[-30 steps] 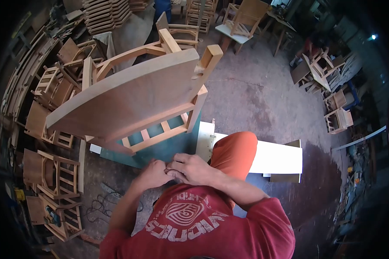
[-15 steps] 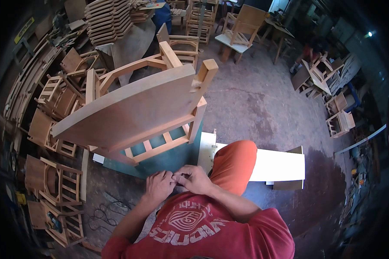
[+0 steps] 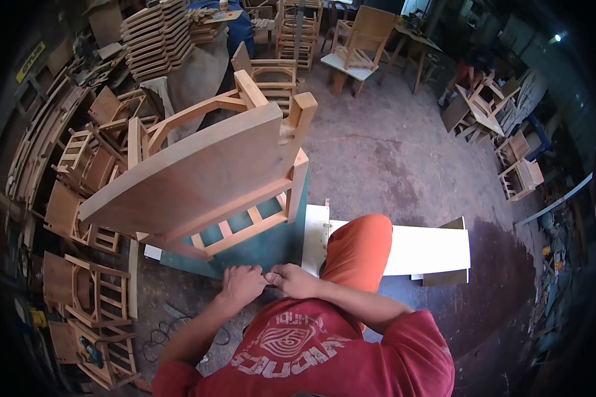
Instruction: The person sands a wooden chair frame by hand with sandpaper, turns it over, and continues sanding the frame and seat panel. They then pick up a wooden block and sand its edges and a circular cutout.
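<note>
In front of my shirt, my left hand [image 3: 242,284] and my right hand [image 3: 293,280] meet with their fingers bent and pinched together. Whatever they hold is small and hidden between the fingertips. Just beyond them a wooden chair frame [image 3: 248,231], with a wide curved panel [image 3: 198,165] and slats, stands tilted on a green-covered surface [image 3: 271,243]. Neither hand touches the chair. My knee in orange trousers [image 3: 359,248] is beside my right hand, over a white board [image 3: 427,253].
Several wooden chairs [image 3: 89,288] line the left side, one with a power tool [image 3: 91,351] on it. A cable [image 3: 159,334] lies on the floor at left. Stacked wooden parts [image 3: 155,40] stand at the back. A person [image 3: 473,66] bends over a bench [image 3: 473,112] far right.
The view has shifted slightly. My hands stay together at nearly the same spot, with the right fingers curled a little more. The chair frame stays on the green surface.
</note>
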A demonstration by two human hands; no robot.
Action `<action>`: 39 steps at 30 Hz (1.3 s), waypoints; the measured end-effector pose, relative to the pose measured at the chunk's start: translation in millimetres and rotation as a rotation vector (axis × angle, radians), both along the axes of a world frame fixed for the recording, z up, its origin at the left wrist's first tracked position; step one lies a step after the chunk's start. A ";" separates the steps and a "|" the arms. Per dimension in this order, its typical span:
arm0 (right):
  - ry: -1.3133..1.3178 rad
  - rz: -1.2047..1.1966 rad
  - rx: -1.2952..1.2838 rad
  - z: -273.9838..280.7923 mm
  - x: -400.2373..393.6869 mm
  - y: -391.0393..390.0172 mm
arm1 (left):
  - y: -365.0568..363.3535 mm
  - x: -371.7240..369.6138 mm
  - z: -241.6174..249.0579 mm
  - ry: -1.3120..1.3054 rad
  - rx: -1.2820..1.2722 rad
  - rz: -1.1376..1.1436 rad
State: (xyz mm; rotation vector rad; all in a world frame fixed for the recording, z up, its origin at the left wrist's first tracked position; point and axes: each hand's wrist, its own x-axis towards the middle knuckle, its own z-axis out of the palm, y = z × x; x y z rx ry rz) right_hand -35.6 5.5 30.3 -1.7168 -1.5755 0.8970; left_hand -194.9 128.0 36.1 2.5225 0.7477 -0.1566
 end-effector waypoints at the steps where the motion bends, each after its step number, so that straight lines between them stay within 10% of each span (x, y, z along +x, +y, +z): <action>1: 0.205 -0.009 -0.202 6.0 5.4 3.9 | -1.1 0.6 -3.0 -0.051 0.065 0.047; 4: 0.193 0.052 -0.056 0.6 5.4 -4.0 | 0.9 0.8 -4.9 0.078 0.083 0.009; 6: -0.455 0.177 0.351 -6.6 3.1 -6.8 | 13.5 -1.0 -15.1 0.124 -0.048 -0.115; 14: 0.005 0.173 0.429 7.4 4.1 -11.2 | 21.3 4.3 19.0 0.365 -0.564 -0.127; 16: -0.008 0.036 0.424 12.3 5.2 -12.5 | 5.8 -0.2 15.4 -0.104 -0.032 -0.086; 25: 0.009 -0.077 0.598 47.9 20.7 -19.5 | 20.6 26.7 77.9 -0.019 -0.231 -0.210; 33: -0.251 -0.776 1.044 122.8 76.6 26.4 | 42.4 25.4 241.9 -0.985 0.688 -0.299; 39: -0.222 -0.836 1.172 140.2 82.7 61.3 | 51.8 40.3 307.2 -0.939 0.824 -0.043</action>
